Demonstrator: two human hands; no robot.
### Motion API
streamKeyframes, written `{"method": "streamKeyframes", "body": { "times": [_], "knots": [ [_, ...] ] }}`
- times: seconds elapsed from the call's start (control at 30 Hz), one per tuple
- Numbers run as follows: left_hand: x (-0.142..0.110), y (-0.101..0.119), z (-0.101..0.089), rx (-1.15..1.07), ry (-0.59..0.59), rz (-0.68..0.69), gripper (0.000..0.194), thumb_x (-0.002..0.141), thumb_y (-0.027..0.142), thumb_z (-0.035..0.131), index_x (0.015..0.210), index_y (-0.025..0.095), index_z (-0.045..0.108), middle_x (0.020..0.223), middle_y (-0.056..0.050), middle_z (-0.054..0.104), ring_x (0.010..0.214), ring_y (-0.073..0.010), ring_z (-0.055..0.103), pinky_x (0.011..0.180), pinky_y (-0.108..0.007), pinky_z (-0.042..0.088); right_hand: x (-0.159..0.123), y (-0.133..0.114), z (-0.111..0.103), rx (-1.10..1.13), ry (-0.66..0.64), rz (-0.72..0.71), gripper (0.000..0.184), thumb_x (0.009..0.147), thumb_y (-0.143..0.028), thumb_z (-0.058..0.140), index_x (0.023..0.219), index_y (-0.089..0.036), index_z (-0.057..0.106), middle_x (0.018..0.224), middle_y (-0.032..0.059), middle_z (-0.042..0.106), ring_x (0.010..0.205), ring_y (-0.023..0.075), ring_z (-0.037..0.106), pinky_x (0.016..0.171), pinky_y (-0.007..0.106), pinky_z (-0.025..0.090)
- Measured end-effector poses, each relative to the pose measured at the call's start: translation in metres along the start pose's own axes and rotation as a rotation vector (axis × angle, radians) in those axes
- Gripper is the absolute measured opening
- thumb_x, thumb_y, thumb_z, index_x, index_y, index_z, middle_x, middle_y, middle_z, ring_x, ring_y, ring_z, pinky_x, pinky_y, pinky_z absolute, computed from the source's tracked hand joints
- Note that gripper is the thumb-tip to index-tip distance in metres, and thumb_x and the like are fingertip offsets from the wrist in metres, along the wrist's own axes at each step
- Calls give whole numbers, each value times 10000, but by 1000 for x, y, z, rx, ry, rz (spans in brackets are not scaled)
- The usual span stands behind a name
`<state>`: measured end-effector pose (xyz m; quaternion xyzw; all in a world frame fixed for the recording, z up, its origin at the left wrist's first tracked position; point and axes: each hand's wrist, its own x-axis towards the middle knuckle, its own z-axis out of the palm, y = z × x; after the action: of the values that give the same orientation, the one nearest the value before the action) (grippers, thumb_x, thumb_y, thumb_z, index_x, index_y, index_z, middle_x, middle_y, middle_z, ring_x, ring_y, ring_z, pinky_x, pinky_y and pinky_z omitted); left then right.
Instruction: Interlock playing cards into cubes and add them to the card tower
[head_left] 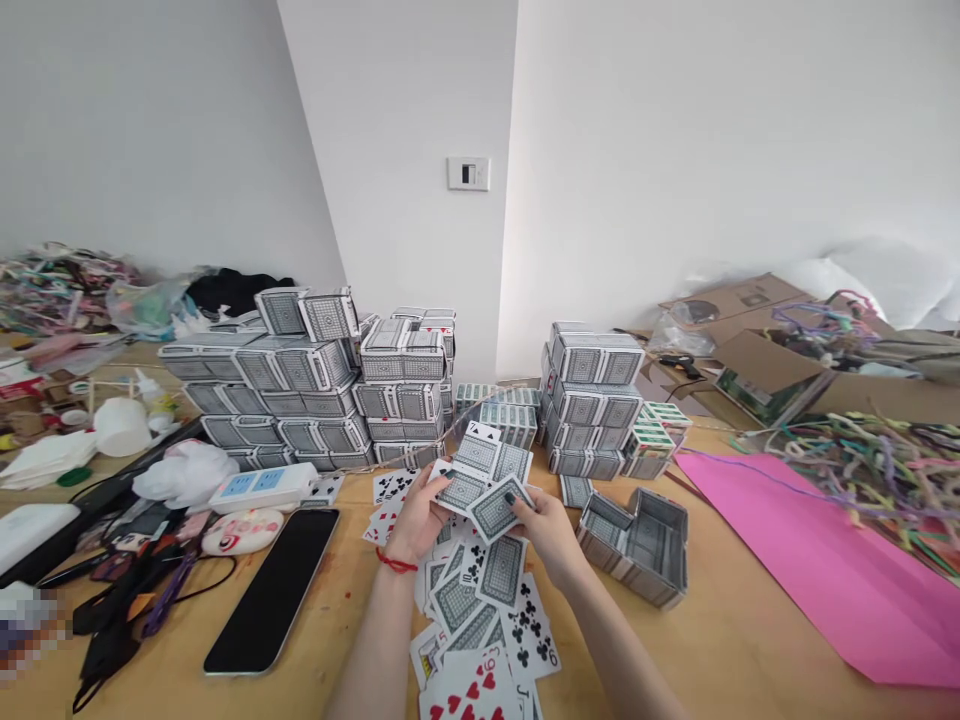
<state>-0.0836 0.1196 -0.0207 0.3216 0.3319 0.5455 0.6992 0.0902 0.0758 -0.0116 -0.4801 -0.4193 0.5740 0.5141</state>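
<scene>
Both hands are over a loose pile of playing cards [455, 600] in the middle of the wooden table. My left hand [422, 512], with a red string at the wrist, is closed on several fitted-together playing cards [459, 487]. Between thumb and fingers, my right hand [546, 527] pinches one playing card [491, 508], back side up, overlapping the cards in the left hand. Right of my right hand sits an open box built from folded cards [636, 545]. Some fingers of both hands are hidden behind the cards.
Stacks of card-built blocks stand behind on the left [300, 375] and right [595, 400]. A black phone [271, 590], a white power strip [262, 487] and tangled cables are at left. Pink paper [810, 570], colourful fuzzy strands [870, 470] and a cardboard box [780, 370] are at right.
</scene>
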Motion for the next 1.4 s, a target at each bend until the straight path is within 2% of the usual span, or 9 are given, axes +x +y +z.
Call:
{"method": "streamKeyframes", "body": {
  "times": [0.1, 0.23, 0.37, 0.47, 0.7, 0.87, 1.0, 1.1, 1.4],
  "knots": [
    [-3, 3, 0, -37, -63, -52, 408, 672, 187, 601, 1077, 178, 557, 908, -63, 685, 762, -197, 643, 607, -259, 478, 2, -5, -9, -149, 130, -105, 400, 664, -505, 563, 818, -140, 620, 727, 68, 655, 676, 234, 606, 559, 307, 474],
    [-8, 2, 3, 4, -137, -130, 381, 653, 174, 615, 1034, 150, 597, 915, -88, 688, 806, -224, 645, 654, -278, 490, 0, -12, -11, -300, 204, -272, 380, 708, -467, 536, 851, -133, 649, 773, 89, 663, 732, 246, 589, 622, 309, 455],
    [-15, 1, 6, 196, -187, -221, 445, 604, 105, 672, 1040, 158, 599, 917, -94, 690, 800, -245, 649, 612, -291, 505, -2, -15, -9, -321, 192, -293, 369, 741, -460, 507, 851, -132, 636, 738, 82, 645, 680, 225, 570, 598, 297, 442],
    [-16, 2, 8, 217, -214, -221, 453, 585, 95, 694, 1027, 149, 607, 916, -98, 691, 791, -252, 651, 613, -308, 512, -4, -18, -10, -314, 225, -301, 366, 754, -461, 490, 854, -133, 619, 755, 79, 633, 693, 215, 563, 598, 284, 435],
    [-8, 2, 7, 73, -25, -118, 312, 597, 68, 687, 903, 117, 648, 847, -76, 705, 807, -219, 654, 710, -285, 510, -5, -24, -17, -231, 273, -341, 293, 711, -385, 552, 859, -149, 643, 822, 72, 635, 705, 184, 555, 565, 257, 422],
    [-5, 0, 3, 38, 15, -75, 290, 608, 66, 671, 891, 123, 644, 858, -71, 702, 817, -214, 652, 698, -279, 516, -3, -22, -16, -136, 262, -360, 164, 652, -267, 550, 677, -181, 687, 1056, 88, 608, 975, 235, 542, 730, 298, 457],
    [0, -2, -1, 18, 94, -18, 233, 625, 66, 643, 852, 119, 642, 827, -68, 703, 799, -200, 653, 648, -240, 515, -4, -24, -13, 38, 219, -193, 241, 644, -266, 522, 777, -158, 692, 896, 84, 666, 790, 210, 607, 661, 316, 495],
    [3, -4, -3, -29, 116, 16, 294, 643, 70, 626, 924, 152, 625, 866, -43, 701, 781, -180, 656, 633, -229, 517, -7, -30, -11, 141, 187, -150, 289, 640, -281, 521, 816, -122, 686, 827, 87, 677, 708, 200, 619, 609, 310, 510],
    [4, -2, -3, -69, 142, -45, 271, 666, 74, 599, 931, 123, 620, 830, -51, 706, 768, -186, 662, 635, -246, 530, -15, -40, -9, -321, 273, -211, 352, 668, -317, 520, 895, -108, 689, 692, 62, 678, 581, 166, 585, 516, 250, 441]
  ]
}}
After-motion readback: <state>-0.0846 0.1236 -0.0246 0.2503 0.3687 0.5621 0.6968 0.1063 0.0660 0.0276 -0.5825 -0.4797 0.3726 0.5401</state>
